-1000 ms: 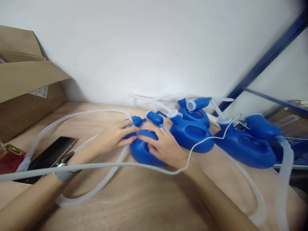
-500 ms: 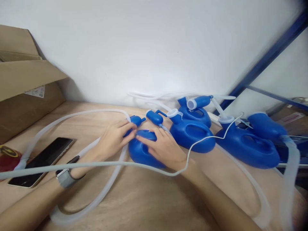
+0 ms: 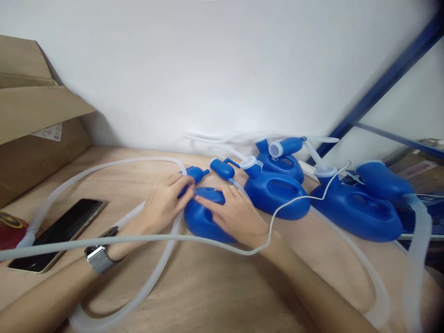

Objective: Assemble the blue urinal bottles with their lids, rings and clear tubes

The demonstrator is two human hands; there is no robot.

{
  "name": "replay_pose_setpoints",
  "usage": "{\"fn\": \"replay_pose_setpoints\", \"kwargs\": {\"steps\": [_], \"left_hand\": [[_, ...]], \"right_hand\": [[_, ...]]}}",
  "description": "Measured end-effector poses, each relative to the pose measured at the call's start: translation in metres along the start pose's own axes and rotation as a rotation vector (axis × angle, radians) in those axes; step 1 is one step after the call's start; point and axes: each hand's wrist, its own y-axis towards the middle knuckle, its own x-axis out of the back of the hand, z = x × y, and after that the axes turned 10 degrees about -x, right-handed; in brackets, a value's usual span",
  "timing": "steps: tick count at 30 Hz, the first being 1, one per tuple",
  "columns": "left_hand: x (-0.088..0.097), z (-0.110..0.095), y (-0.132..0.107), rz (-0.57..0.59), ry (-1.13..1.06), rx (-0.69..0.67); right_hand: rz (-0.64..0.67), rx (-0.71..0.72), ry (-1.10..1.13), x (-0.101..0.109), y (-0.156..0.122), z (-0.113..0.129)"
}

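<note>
A blue plastic jug (image 3: 197, 219) with a handle lies on the wooden table, close in front of me. My right hand (image 3: 236, 213) lies over its top, fingers curled round the handle. My left hand (image 3: 163, 203) pinches the jug's blue neck at the left, where a translucent white hose (image 3: 114, 164) joins it. That hose runs out to the left and loops back towards me. On my left wrist sits a watch (image 3: 99, 256). A small blue cap (image 3: 222, 169) lies just beyond my right fingers.
Several more blue jugs (image 3: 277, 194) with hoses stand to the right along the white wall. A black phone (image 3: 58, 231) lies at the left, beside a red item (image 3: 10, 229). A cardboard box (image 3: 31, 115) fills the far left. A blue rack frame (image 3: 381, 88) rises at the right.
My left wrist has slid a little to the right and towards me. Both hands stay on the jug. The view has shifted slightly.
</note>
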Motion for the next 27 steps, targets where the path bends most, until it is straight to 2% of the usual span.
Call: {"fn": "replay_pose_setpoints", "kwargs": {"steps": [10, 18, 22, 27], "left_hand": [[-0.003, -0.001, 0.0, -0.048, 0.013, 0.0], [-0.005, -0.003, -0.002, -0.029, 0.051, 0.032], [0.005, 0.003, 0.004, 0.091, -0.029, 0.035], [0.044, 0.02, 0.013, 0.344, -0.268, -0.009]], "right_hand": [[-0.014, -0.001, -0.002, -0.001, 0.0, 0.0], [-0.076, 0.009, -0.035, -0.007, 0.0, 0.0], [-0.081, -0.009, -0.081, -0.009, -0.001, 0.002], [-0.064, -0.01, -0.112, -0.01, -0.001, 0.003]]}}
